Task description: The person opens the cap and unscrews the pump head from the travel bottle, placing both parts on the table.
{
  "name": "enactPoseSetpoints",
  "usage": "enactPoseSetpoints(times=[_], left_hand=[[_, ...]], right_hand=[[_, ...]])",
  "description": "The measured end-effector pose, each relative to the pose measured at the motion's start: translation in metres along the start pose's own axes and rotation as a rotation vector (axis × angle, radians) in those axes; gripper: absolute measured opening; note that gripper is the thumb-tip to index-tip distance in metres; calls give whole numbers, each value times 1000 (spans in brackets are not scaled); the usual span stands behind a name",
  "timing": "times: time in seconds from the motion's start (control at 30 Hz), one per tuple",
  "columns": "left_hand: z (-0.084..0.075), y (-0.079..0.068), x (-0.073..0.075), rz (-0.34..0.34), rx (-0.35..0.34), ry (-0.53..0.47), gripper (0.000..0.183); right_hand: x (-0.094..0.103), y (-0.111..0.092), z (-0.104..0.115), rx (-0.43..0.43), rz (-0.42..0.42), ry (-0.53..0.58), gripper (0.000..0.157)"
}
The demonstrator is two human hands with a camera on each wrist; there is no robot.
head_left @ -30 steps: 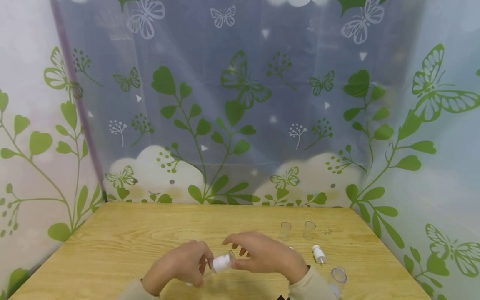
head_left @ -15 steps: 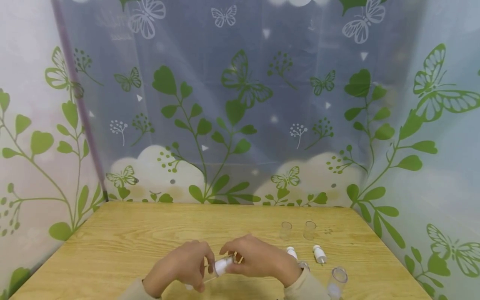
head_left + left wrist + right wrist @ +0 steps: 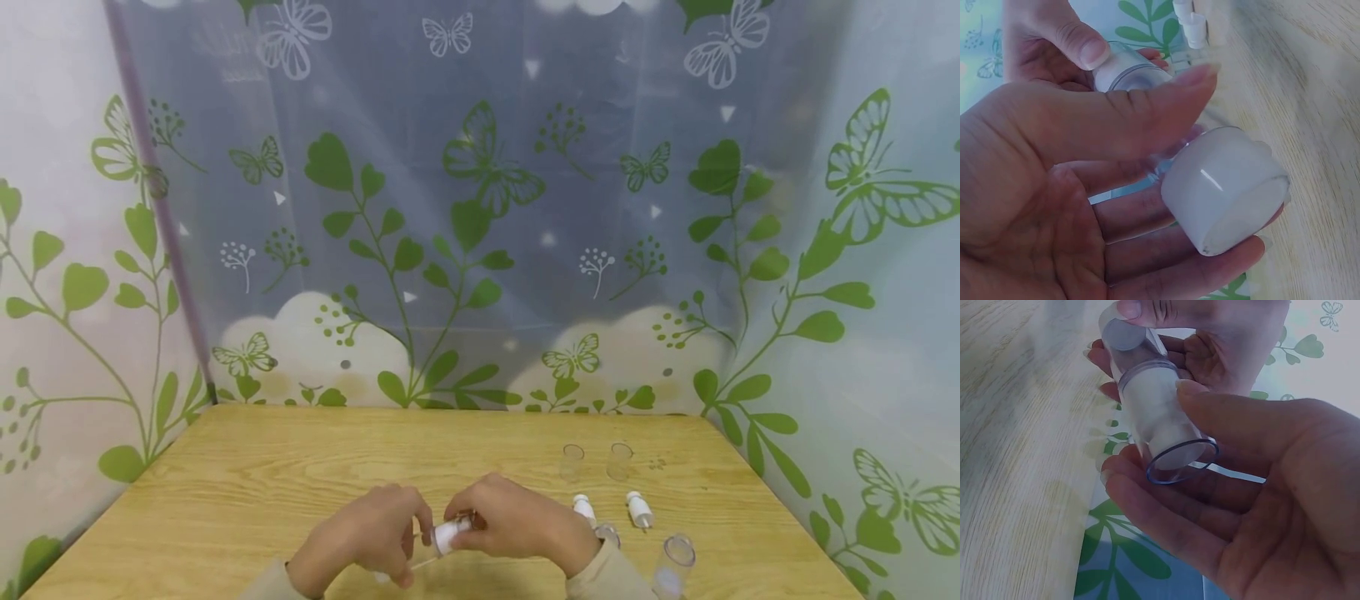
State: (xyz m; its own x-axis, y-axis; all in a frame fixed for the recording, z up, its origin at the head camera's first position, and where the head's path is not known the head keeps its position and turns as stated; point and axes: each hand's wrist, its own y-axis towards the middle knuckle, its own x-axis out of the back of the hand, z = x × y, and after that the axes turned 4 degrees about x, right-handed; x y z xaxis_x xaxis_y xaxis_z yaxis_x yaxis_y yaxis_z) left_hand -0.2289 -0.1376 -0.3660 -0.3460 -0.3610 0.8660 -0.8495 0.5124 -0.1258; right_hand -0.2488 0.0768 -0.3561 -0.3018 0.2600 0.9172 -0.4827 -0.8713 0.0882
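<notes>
Over the near middle of the table, my two hands hold a small clear bottle with white pump parts. My left hand (image 3: 375, 533) grips the bottle's clear body, its thumb across the top and fingers underneath; the white round end (image 3: 1222, 194) sticks out beside those fingers. My right hand (image 3: 517, 521) pinches the clear sleeve (image 3: 1182, 461), thumb on one side and fingers on the other. Inside that sleeve sits a white pump head (image 3: 1157, 409). The sleeve's dark-rimmed mouth faces my right palm. Body and sleeve lie tilted in one line.
To the right stand two clear cups (image 3: 619, 461), with white pump heads (image 3: 639, 510) lying nearer. A clear bottle (image 3: 677, 565) stands at the front right, and another clear piece (image 3: 608, 533) shows beside my right wrist. Printed curtains border the wooden table (image 3: 247, 475).
My right hand's fingers, raised off the sleeve a second ago, have come down and curled round it. The white pump heads beside the right wrist have come into view. My left hand stays nearly still.
</notes>
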Motion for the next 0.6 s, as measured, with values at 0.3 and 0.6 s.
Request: enactPoseSetpoints(times=[0.3, 0.6], left_hand=[[-3, -2, 1, -5, 18, -13, 32], [-2, 1, -1, 0, 14, -14, 31]], right_hand=[[1, -1, 0, -14, 23, 4, 23], [1, -2, 1, -19, 41, -11, 24]])
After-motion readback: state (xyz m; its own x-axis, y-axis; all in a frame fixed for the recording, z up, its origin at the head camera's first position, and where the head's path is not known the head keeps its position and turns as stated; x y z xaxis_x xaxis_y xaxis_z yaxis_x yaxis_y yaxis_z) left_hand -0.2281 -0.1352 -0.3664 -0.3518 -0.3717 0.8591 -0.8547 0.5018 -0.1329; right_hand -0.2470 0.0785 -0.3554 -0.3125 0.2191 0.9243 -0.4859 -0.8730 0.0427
